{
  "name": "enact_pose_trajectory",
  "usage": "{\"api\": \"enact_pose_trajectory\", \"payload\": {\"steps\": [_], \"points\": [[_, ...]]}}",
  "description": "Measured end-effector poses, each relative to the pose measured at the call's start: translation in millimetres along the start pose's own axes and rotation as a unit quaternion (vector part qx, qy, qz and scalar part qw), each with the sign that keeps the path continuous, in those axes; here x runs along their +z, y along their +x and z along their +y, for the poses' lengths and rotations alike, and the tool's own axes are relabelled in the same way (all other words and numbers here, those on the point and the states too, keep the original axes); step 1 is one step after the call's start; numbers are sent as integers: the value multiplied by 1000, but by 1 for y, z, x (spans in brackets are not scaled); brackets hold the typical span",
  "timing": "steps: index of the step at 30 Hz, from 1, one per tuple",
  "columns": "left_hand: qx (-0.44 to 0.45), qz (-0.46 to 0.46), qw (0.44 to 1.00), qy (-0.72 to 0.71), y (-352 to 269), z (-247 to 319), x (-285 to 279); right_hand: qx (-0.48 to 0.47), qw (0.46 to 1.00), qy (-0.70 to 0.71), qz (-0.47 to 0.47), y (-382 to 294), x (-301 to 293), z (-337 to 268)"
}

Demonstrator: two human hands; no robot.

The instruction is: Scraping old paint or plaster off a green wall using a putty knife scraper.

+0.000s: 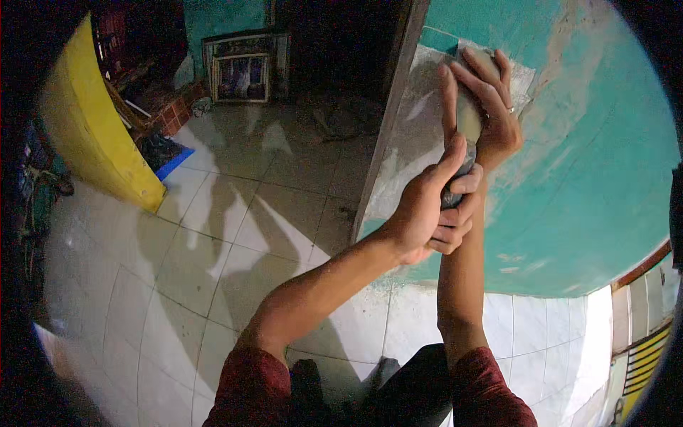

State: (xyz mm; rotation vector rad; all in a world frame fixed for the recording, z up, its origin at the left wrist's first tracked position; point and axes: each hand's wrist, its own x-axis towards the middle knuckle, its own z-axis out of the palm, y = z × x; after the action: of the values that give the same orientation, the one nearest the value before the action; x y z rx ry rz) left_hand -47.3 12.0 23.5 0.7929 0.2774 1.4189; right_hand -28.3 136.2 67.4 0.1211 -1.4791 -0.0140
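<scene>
My left hand (435, 205) is wrapped around the dark handle of a hand tool (453, 198), which looks like a scraper or putty knife. Its thumb lies along the handle towards the wall. Farther up, my right hand (493, 109) grips the tool's pale front part, fingers spread over it; a ring is on one finger. The tool's front end is against the wall and mostly hidden by that hand. Around it, a rough grey patch (403, 128) of plaster or filler covers part of the turquoise wall (576, 213), beside a doorway edge (381, 144).
Pale floor tiles (176, 267) extend below and to the left. A curved yellow panel (112, 133) stands at left, near a blue-edged item (175, 163). Framed pictures (243, 77) lean at the back. A yellow barred object (648, 352) is at far right.
</scene>
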Motion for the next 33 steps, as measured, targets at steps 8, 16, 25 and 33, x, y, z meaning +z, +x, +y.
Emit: {"api": "enact_pose_trajectory", "payload": {"steps": [8,16,25,33], "points": [[21,5,1000,0,4,-12,1,5,998,-38,47,-15,-9,9],[29,3,999,33,2,-15,-9,-46,997,47,46,-26,-1,23],[21,20,999,24,0,-14,-7,11,999,0,39,-23,-1,11],[25,-16,999,17,6,-5,-5,-42,998,29,48,-9,4,23]]}}
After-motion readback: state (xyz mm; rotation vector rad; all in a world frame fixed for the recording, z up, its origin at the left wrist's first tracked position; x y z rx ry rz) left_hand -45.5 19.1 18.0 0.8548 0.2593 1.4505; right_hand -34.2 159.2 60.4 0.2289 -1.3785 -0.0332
